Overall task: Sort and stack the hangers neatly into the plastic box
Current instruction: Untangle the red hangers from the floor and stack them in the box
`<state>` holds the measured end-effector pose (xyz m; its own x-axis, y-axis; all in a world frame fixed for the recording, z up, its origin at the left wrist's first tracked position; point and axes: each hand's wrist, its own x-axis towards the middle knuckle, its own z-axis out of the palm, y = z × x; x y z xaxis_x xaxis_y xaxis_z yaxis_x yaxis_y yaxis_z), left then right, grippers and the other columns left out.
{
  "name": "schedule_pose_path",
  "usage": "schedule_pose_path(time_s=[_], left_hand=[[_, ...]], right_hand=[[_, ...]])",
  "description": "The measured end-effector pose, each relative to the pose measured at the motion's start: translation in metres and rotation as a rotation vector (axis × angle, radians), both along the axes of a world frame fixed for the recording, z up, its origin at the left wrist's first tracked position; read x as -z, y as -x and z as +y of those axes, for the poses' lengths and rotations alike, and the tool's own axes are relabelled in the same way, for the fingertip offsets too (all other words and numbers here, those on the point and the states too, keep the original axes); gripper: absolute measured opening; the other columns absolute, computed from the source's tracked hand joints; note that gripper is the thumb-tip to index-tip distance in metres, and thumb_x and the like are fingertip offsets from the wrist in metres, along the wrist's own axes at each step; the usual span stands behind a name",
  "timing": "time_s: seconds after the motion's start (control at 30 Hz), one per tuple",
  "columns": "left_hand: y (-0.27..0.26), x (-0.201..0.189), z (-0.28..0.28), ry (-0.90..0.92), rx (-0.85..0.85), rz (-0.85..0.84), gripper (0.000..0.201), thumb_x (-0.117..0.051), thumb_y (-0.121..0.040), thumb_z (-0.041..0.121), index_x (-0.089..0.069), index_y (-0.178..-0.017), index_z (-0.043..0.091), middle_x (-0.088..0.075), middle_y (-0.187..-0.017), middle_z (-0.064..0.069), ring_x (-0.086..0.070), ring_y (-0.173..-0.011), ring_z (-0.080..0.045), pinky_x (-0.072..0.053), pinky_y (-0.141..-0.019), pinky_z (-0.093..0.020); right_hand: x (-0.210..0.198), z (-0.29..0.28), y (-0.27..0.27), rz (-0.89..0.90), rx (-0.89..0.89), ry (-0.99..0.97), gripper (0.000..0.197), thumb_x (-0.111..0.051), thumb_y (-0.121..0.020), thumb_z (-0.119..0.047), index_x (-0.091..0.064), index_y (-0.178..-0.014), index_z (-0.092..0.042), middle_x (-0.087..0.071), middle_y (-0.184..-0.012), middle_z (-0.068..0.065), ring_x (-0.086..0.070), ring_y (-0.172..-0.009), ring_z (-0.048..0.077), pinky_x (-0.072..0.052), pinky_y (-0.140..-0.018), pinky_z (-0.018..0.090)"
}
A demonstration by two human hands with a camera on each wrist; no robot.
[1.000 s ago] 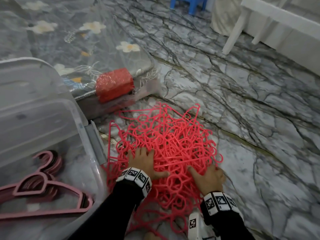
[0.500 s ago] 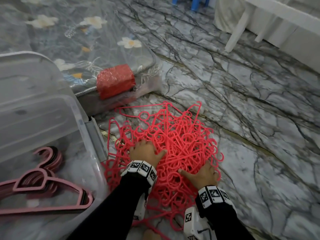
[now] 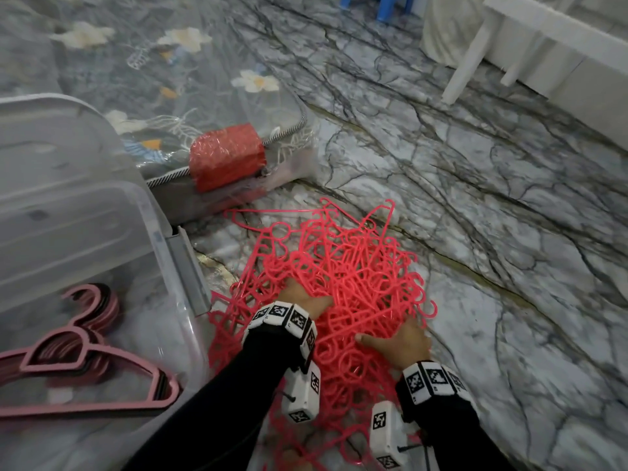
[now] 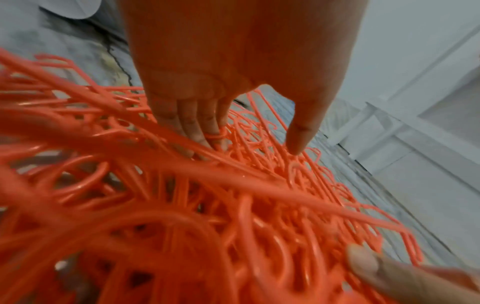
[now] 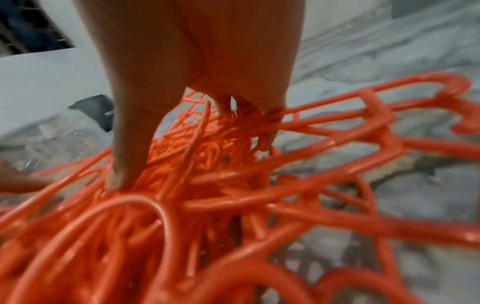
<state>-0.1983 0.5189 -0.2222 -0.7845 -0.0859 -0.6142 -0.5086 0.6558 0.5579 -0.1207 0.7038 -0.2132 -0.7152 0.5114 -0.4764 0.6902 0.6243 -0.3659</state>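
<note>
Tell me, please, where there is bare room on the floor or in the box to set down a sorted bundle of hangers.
Bare marble floor lies right of the red hanger pile, toward the white bench. Inside the plastic box, the bottom beyond the pink hangers is free. It is crowded between box and pile, and where the left hand and right hand dig in.

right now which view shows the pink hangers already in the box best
The head view: the pink hangers lie stacked inside the clear plastic box, seen through its wall and only slightly blurred. Neither wrist view shows them; both are filled by the red hanger pile and the fingers.
</note>
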Motion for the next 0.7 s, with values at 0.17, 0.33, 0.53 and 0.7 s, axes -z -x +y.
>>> schedule_pose_path(time_s=[0.17,0.33,0.53,0.7], left_hand=[[-0.016,0.003,0.01,0.057,0.102,0.029,0.103,-0.081,-0.064,0.049,-0.026,-0.143,0.012,-0.043,-0.139,-0.016,-0.047,-0.126,-0.033,-0.042,-0.102,-0.038],[-0.028,0.006,0.005,-0.081,0.041,0.025,0.084,-0.072,-0.074,0.049,-0.03,-0.139,0.017,-0.059,-0.125,-0.006,-0.059,-0.11,-0.028,-0.046,-0.093,-0.033],[-0.029,-0.004,0.014,-0.04,0.088,-0.011,0.115,-0.075,-0.06,0.065,-0.016,-0.145,0.016,-0.049,-0.137,-0.007,-0.053,-0.12,-0.029,-0.044,-0.096,-0.034],[-0.035,-0.001,0.017,-0.024,0.113,0.131,0.103,-0.086,-0.053,0.052,-0.03,-0.132,0.018,-0.058,-0.126,0.0,-0.059,-0.113,-0.024,-0.046,-0.095,-0.033]], right_hand=[[-0.004,-0.006,0.009,0.025,0.02,0.127,0.096,-0.081,-0.058,-0.057,-0.047,-0.131,-0.006,-0.053,-0.134,0.016,-0.047,-0.126,0.031,-0.037,-0.106,0.044],[-0.002,-0.017,0.015,0.003,0.072,-0.013,0.097,-0.081,-0.052,-0.061,-0.05,-0.122,-0.002,-0.056,-0.126,0.018,-0.052,-0.118,0.033,-0.042,-0.1,0.047],[-0.006,-0.021,0.02,-0.026,-0.01,-0.071,0.084,-0.074,-0.062,-0.062,-0.049,-0.121,-0.008,-0.059,-0.122,0.012,-0.057,-0.111,0.03,-0.045,-0.096,0.042],[-0.009,-0.018,0.024,0.004,0.063,0.068,0.08,-0.084,-0.059,-0.045,-0.05,-0.119,-0.003,-0.063,-0.112,0.014,-0.061,-0.105,0.03,-0.044,-0.097,0.045]])
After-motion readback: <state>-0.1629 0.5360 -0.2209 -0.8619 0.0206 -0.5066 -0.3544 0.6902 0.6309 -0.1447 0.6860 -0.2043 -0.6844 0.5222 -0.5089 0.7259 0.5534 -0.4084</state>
